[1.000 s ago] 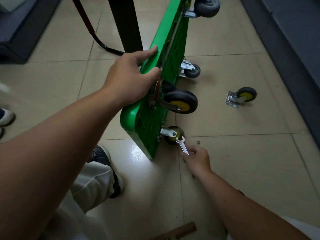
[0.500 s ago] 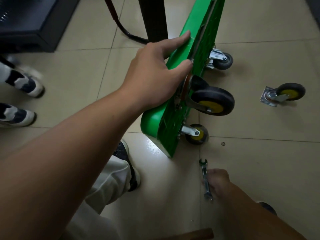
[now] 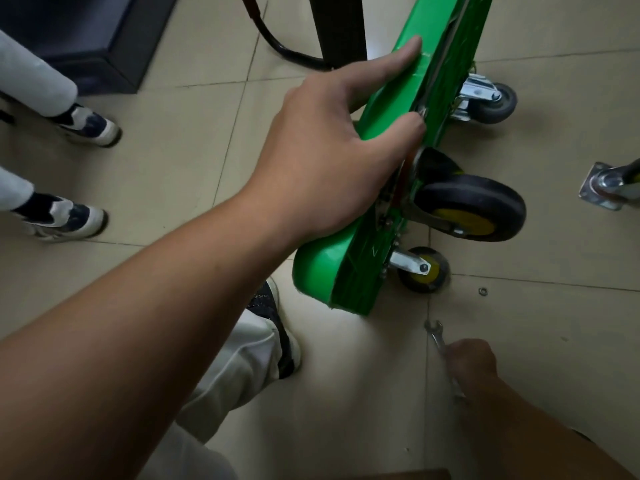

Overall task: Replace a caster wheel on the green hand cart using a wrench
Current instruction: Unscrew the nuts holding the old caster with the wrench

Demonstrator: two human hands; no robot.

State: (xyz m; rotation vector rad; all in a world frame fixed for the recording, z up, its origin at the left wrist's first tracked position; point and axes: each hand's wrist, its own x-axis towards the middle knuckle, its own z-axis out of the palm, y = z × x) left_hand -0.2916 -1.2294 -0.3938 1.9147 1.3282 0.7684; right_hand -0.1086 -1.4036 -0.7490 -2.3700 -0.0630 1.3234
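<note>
Beige floor tiles run under everything, and the cart (image 3: pixel 391 109) stands on its edge across them, wheels facing my right. My left hand (image 3: pixel 332 161) clasps its upper rim, thumb on the wheel side and fingers laid along the deck side, holding it up. My right hand (image 3: pixel 471 362) is low and close to me, fingers curled round the shank of the wrench (image 3: pixel 434 330). Its long axis runs from that fist forward and a little left, open end pointing at the cart's near corner. Just beyond that end sits the small wheel (image 3: pixel 424 270), and farther ahead the big caster (image 3: pixel 474 206), whose plate lies right under my left thumb. So the right hand is the nearer one to the bolts, and I judge it must travel forward and up. A nut (image 3: pixel 482 291) lies ahead of my right hand, and the loose caster (image 3: pixel 602 188) well off to its right. A second ago the wrench head was up against the small wheel's bracket; now it is drawn back clear of it, and tilted rather than straight as half a second ago.
</note>
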